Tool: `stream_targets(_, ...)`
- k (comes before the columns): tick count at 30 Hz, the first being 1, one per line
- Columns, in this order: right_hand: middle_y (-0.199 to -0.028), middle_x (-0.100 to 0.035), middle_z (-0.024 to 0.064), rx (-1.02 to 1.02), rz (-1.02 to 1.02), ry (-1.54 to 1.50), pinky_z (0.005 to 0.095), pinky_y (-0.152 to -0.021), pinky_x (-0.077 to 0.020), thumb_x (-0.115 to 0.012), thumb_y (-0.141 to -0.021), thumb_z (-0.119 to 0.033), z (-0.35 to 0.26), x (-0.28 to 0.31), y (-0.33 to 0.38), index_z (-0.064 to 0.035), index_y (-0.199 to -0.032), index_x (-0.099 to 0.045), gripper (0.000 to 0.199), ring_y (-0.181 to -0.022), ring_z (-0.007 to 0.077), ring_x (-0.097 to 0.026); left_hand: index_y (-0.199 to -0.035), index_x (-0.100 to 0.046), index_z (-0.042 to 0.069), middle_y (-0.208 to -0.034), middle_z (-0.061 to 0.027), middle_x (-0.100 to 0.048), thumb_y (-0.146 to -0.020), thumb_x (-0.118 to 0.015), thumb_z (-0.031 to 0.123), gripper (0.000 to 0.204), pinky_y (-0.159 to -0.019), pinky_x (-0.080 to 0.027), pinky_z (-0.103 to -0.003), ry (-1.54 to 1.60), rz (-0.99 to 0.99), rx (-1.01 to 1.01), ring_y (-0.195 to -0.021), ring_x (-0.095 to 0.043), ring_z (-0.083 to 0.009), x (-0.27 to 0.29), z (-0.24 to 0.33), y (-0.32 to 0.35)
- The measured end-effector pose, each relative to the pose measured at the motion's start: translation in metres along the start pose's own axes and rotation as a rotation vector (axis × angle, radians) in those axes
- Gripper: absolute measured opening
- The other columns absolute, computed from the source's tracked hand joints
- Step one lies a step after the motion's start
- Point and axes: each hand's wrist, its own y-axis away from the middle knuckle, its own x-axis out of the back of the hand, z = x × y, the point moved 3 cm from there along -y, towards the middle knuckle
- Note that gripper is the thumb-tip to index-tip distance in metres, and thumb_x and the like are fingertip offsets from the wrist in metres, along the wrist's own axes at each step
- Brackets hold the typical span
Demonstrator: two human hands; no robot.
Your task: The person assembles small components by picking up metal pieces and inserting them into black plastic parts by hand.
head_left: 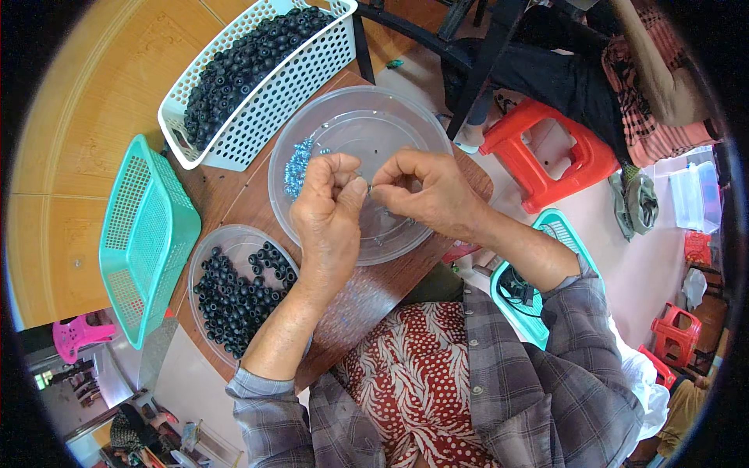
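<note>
My left hand and my right hand meet over a clear round plastic tub. Thumb and fingers of both are pinched together, tip facing tip; a tiny thing shows between them, too small to name. A heap of small shiny blue-silver pieces lies in the tub beside my left hand. Below my left wrist stands a smaller clear round container of small black hollow, bead-like parts, partly covered by my left forearm. Many like black parts fill a white perforated basket.
The brown wooden table bears the containers. A turquoise basket tilts at its left edge; another turquoise basket with dark cord-like things sits under my right arm. A red stool and another person are at upper right.
</note>
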Motion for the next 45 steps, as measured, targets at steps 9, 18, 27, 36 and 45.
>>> stream_targets(9, -0.081, -0.060, -0.0008, 0.013, 0.001, -0.011, 0.0199, -0.062, -0.0432, -0.065, -0.083, -0.008, 0.003, 0.000, 0.000, 0.0000, -0.088, -0.063, 0.010, -0.071, 0.0037, -0.052, -0.105, -0.051, 0.002, -0.080, -0.0011, -0.055, -0.086, -0.058, -0.004, 0.021, -0.067, -0.045, -0.022, 0.077, 0.003, 0.164, -0.073, -0.052, -0.0073, -0.001, 0.003, 0.001)
stream_targets(18, -0.081, -0.060, -0.0007, -0.131, -0.028, -0.162, 0.0176, -0.061, -0.0438, -0.065, -0.083, -0.007, 0.003, -0.002, -0.003, 0.0007, -0.092, -0.062, 0.012, -0.070, 0.0024, -0.053, -0.108, -0.049, 0.002, -0.079, -0.0109, -0.060, -0.086, -0.060, -0.001, 0.025, -0.061, -0.049, -0.028, -0.367, 0.130, -0.262, -0.069, -0.060, -0.0173, -0.002, 0.001, 0.004)
stream_targets(27, -0.086, -0.061, -0.0001, -0.082, -0.004, -0.121, 0.0183, -0.067, -0.0465, -0.063, -0.084, -0.004, 0.002, 0.000, 0.000, 0.0015, -0.098, -0.061, 0.015, -0.077, 0.0040, -0.056, -0.103, -0.050, 0.002, -0.083, -0.0081, -0.060, -0.091, -0.053, 0.000, 0.013, -0.061, -0.048, -0.028, -0.123, 0.101, -0.034, -0.070, -0.059, -0.0152, -0.004, -0.001, 0.001)
stream_targets(36, -0.080, -0.061, -0.0005, -0.039, -0.013, -0.090, 0.0197, -0.064, -0.0460, -0.064, -0.081, -0.004, 0.004, 0.001, -0.004, 0.0014, -0.092, -0.063, 0.013, -0.073, 0.0045, -0.055, -0.099, -0.054, 0.002, -0.079, -0.0031, -0.058, -0.092, -0.054, 0.009, 0.009, -0.046, -0.035, -0.016, 0.195, 0.083, 0.352, -0.058, -0.047, -0.0038, 0.005, -0.012, -0.004)
stream_targets(45, -0.084, -0.063, 0.0002, -0.056, 0.044, -0.168, 0.0179, -0.065, -0.0460, -0.067, -0.081, -0.004, 0.006, 0.006, -0.004, 0.0000, -0.096, -0.064, 0.016, -0.074, 0.0043, -0.057, -0.096, -0.059, 0.001, -0.076, -0.0010, -0.060, -0.090, -0.058, 0.006, 0.008, -0.051, -0.043, -0.018, 0.000, -0.093, 0.266, -0.063, -0.056, -0.0063, 0.005, -0.001, 0.003)
